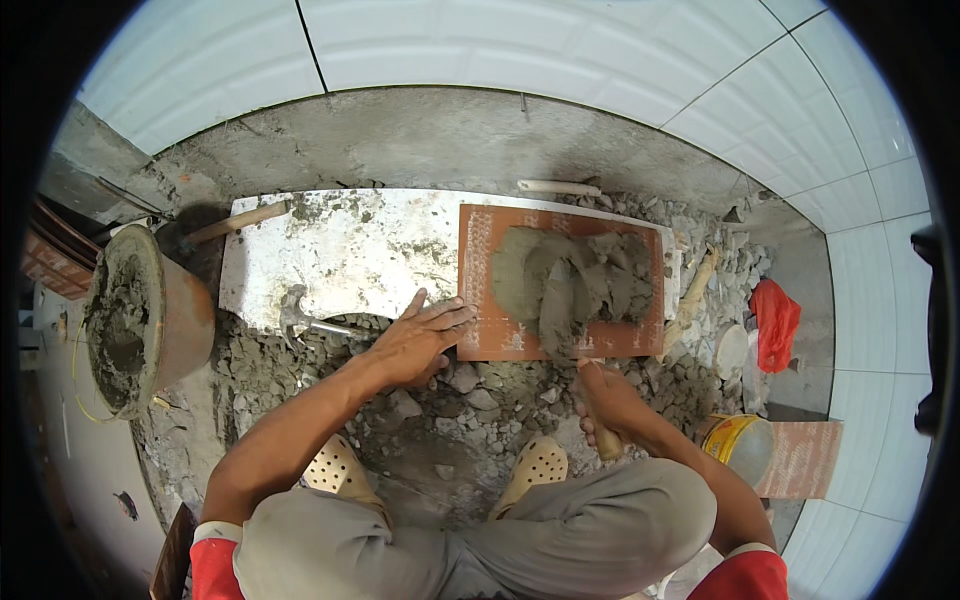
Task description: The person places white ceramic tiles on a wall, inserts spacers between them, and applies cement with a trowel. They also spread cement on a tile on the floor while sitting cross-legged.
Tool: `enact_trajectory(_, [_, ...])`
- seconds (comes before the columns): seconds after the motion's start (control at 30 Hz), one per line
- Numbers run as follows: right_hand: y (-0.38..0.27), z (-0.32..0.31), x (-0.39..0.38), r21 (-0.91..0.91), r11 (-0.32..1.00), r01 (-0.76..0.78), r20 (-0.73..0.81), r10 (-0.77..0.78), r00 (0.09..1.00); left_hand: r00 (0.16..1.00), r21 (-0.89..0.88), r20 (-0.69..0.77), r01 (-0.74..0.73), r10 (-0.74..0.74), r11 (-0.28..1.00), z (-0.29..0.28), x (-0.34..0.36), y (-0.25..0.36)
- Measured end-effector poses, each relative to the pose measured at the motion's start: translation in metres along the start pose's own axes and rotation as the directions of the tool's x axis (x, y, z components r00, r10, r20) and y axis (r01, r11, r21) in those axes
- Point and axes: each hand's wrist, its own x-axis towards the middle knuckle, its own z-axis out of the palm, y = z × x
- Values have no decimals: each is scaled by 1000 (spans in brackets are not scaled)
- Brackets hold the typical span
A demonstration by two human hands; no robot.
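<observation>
A reddish-brown tile (pixel 480 280), back side up, lies on the right part of a stained white board (pixel 350 240). Grey wet mortar (pixel 620 270) covers much of its middle and right. My left hand (pixel 425 335) rests with fingers stretched at the tile's left edge, fingertips on its lower left corner. In my right hand (pixel 610 400), closed round the wooden handle, is a trowel (pixel 556 318). Its mortar-smeared blade lies over the mortar and crosses the tile's near edge. The blade's outline partly merges with the mortar.
A mortar-filled bucket (pixel 190 320) stands left, beside a wooden-handled tool (pixel 240 220). A claw hammer (pixel 320 325) lies by the board's near edge. Rubble (pixel 480 400) spreads around my feet. To the right are a red plastic bag (pixel 775 325) and a yellow bucket (pixel 735 445). Tiled walls rise beyond.
</observation>
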Motion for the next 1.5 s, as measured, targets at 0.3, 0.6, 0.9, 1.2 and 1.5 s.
enact_trajectory(0.3, [-33, -35, 23, -916, 332, 223, 31, -497, 867, 1000, 45, -3, 24, -24, 999, -5, -2, 5])
enact_trajectory(0.6, [-69, -57, -58, -987, -63, 148, 146, -738, 659, 995, 13, -98, 12, -11, 1000, 10, 1, -3])
enact_trajectory(0.9, [-94, -72, 41, -967, -182, 179, 256, -667, 700, 996, 0, -64, 55, -54, 999, 12, 3, -3])
enact_trajectory(1.2, [-128, -85, 7, -909, -41, 415, 369, -546, 752, 995, -80, -60, 75, -80, 994, 5, 2, 1])
enact_trajectory(1.5, [-181, -74, -13, -866, 433, 251, 123, -303, 945, 993, -62, -83, 73, -78, 995, 7, 2, 0])
